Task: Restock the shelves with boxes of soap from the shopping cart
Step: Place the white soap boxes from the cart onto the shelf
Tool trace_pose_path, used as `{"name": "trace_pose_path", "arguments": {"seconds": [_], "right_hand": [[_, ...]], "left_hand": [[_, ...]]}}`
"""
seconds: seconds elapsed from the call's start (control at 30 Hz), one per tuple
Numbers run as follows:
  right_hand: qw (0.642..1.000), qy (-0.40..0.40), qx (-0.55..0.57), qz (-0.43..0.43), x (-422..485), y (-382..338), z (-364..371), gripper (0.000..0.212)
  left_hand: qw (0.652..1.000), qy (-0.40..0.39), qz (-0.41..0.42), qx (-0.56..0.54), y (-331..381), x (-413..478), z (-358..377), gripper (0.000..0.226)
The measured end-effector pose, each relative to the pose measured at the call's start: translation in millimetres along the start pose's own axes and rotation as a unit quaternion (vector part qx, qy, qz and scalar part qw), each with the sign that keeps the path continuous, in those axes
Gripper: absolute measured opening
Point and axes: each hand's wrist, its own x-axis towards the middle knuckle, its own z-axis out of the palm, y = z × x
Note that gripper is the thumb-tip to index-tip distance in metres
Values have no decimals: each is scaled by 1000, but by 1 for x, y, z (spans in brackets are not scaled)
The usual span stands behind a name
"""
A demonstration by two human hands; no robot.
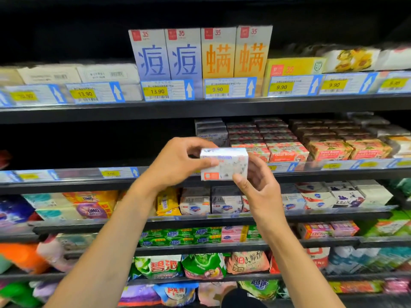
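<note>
Head view: left hand (pixel 178 163) and right hand (pixel 259 185) both grip one white soap box (pixel 224 165), held in front of the second shelf (pixel 77 185). Stacked Goat Soap boxes (pixel 288 152) sit on that shelf at right. Price tags (pixel 165 91) line the shelf edges.

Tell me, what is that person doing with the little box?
A person is restocking soap. Their left grip and right grip both hold a small white cardboard soap box, raised in front of the black metal shelf. It is not on the shelf yet. A stack of white Goat Soap boxes sits just behind it, with a dark gap to its left.
</note>
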Motion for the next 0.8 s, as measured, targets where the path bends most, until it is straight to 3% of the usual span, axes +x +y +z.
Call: {"name": "trace_pose_path", "arguments": {"seconds": [0.07, 0.13, 0.23, 0.5, 0.67, 0.8], "right_hand": [[991, -1, -125, -44, 0, 11, -5, 43], [954, -1, -279, -109, 0, 28, -12, 37], [904, -37, -390, -172, 3, 50, -18, 41], [878, -37, -425, -216, 7, 66, -22, 37], [884, -36, -407, -226, 6, 71, -24, 34], [882, -30, -413, -224, 7, 72, -22, 33]], "left_hand": [[999, 39, -12, -17, -3, 10, -12, 28], [998, 56, -28, 5, -10, 25, -20, 30], [994, 51, -73, 65, -26, 48, -20, 36], [983, 32, -79, 160, -69, 86, -1, 41], [964, 52, -2, 260, -76, 99, 1, 36], [962, 2, -3, 272, -75, 102, 0, 64]]}}
